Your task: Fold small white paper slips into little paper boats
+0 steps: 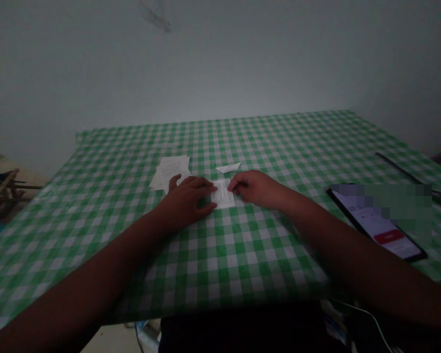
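1. My L hand (191, 196) is open, fingers spread, palm down; thumb & index tips sit at the L edge of the small printed paper (224, 197), w/ a clear gap betw. them.
2. My R hand (252, 188) is half curled, thumb & index close tog. at the paper's upper R edge. Can't tell if they're pinching it or only resting on it.
3. Printed paper lies flat on the tablecloth (220, 264), betw. my 2 hands, approx. mid-table, lines of print facing up; too small to read.
4. Just beyond it, near my R fingers: a small white paper piece (228, 167), slanted ends, wider along its far edge, some print on it.
5. Loose paper pile (173, 167) sits just past my L hand, sheets overlapping at odd angles; my L fingers hide part of its near edge.
6. Phone (382, 228) is out R, near my R forearm, screen lit w/ a red btn; part of it is pixelated.
7. Thin dark item (402, 170) lies beyond the phone, far R; can't tell what it is.
8. Cloth is green/white check, w/ a pale wall (220, 63) behind the table.
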